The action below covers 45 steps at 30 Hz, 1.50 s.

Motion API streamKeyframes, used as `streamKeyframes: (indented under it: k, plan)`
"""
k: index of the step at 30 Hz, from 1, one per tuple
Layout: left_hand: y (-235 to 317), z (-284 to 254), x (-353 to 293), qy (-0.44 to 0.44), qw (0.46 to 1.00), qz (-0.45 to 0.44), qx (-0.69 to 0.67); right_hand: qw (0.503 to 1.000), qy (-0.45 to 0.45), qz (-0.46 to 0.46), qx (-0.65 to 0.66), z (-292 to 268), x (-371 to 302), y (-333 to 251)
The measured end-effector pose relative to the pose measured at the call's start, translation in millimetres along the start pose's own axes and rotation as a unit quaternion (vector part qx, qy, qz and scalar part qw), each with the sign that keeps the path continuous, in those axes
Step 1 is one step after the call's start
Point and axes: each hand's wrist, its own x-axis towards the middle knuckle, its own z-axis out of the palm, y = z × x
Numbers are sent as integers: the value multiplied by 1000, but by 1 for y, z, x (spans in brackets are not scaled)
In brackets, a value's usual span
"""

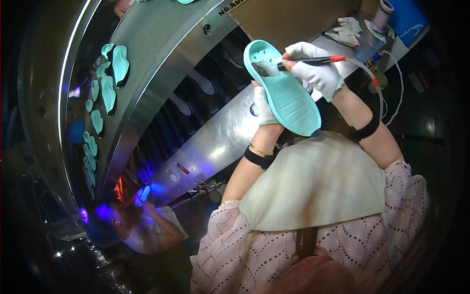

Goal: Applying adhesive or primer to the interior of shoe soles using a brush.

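A turquoise shoe sole (pixel 292 105) is tilted toward me above the metal ledge, its inner face showing with small holes at the far end. My left hand (pixel 264 109), in a white glove with bare fingertips, grips it from the left edge, and some fingers are hidden behind it. My right hand (pixel 318 74), gloved the same way, is closed around a black-handled brush (pixel 313 61) with a clear hose at its rear. The pale bristles touch the sole's inner face, beside a dark patch near the holes.
A curved conveyor belt (pixel 154 36) carries several turquoise soles (pixel 108 93) on the left. White gloves (pixel 346 32) and a thread cone (pixel 383 14) lie at the far right. A small red-handled tool (pixel 182 168) rests on the metal ledge (pixel 196 142). A co-worker (pixel 149 228) sits lower left, near blue light.
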Motion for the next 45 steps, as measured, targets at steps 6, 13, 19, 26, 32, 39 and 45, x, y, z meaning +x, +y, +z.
streamKeyframes:
  k: [6, 13, 19, 26, 32, 39, 45]
  plan:
    - [1, -5, 16, 32, 997, 74, 10, 979, -32, -122, -162, 4, -10, -2]
    - [7, -8, 17, -52, 995, 83, -36, 996, -49, -35, -63, -1, -27, -1]
    - [15, -11, 14, -76, 990, 97, -69, 986, -145, 49, -70, -4, -40, -5]
    - [25, -18, 14, -64, 991, 108, -44, 985, -138, 60, -90, 6, -52, -12]
    - [17, 19, -13, -60, 988, 50, -137, 997, -16, 76, 22, -9, -37, -7]
    - [16, 20, -11, -111, 987, 69, -92, 995, -100, -25, 6, 15, -51, -11]
    - [26, 21, -6, -137, 984, 75, -88, 995, -54, 32, -72, 7, -54, -13]
